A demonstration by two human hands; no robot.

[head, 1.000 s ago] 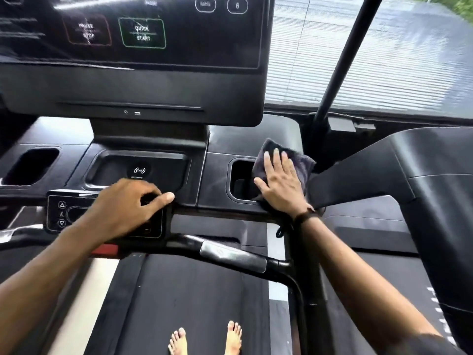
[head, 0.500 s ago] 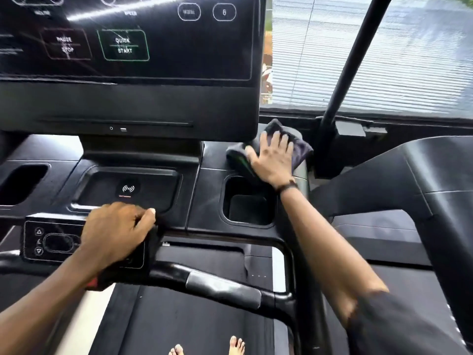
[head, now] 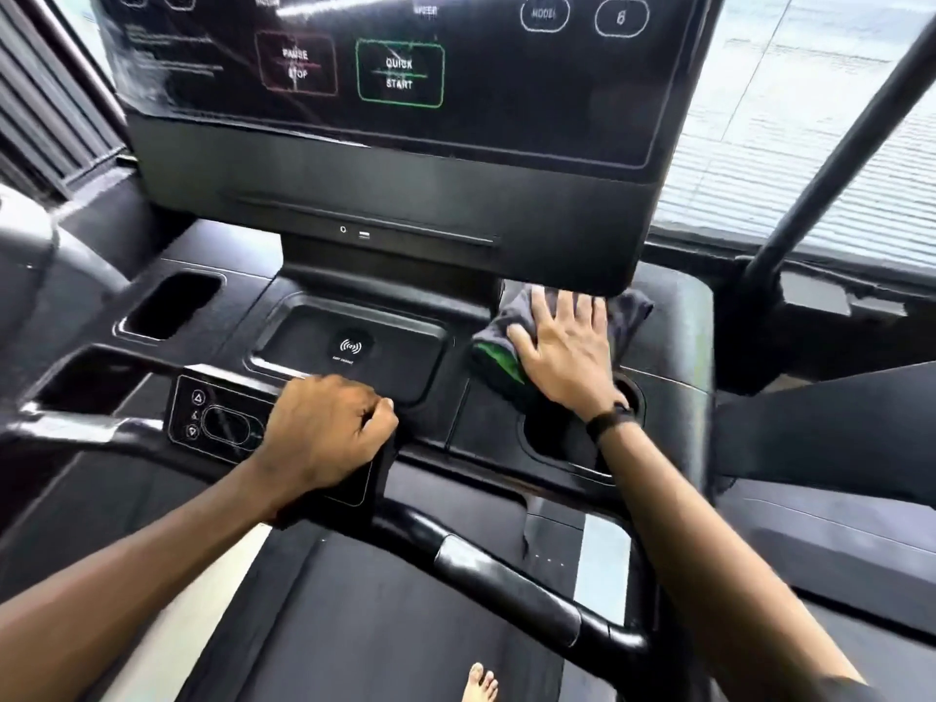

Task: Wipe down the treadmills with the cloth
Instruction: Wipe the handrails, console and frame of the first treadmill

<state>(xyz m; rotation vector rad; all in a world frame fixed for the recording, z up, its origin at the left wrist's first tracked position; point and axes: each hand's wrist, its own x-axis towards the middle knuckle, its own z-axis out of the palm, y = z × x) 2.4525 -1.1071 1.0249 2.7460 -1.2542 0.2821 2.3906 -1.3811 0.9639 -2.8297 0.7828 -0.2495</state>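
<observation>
Straight right-hand fingers (head: 567, 316) press cloth (head: 511, 326) flat; left hand (head: 324, 428) seemingly grips console (head: 673, 336).

gym, treadmill console (head: 405, 205), quick-start btn (head: 400, 73)

The right hand (head: 567, 352) presses flat on a grey cloth (head: 499, 324) on the treadmill console (head: 486, 418), just below the screen (head: 405, 83); the left hand (head: 324, 428) grips the control panel (head: 218, 423)
</observation>
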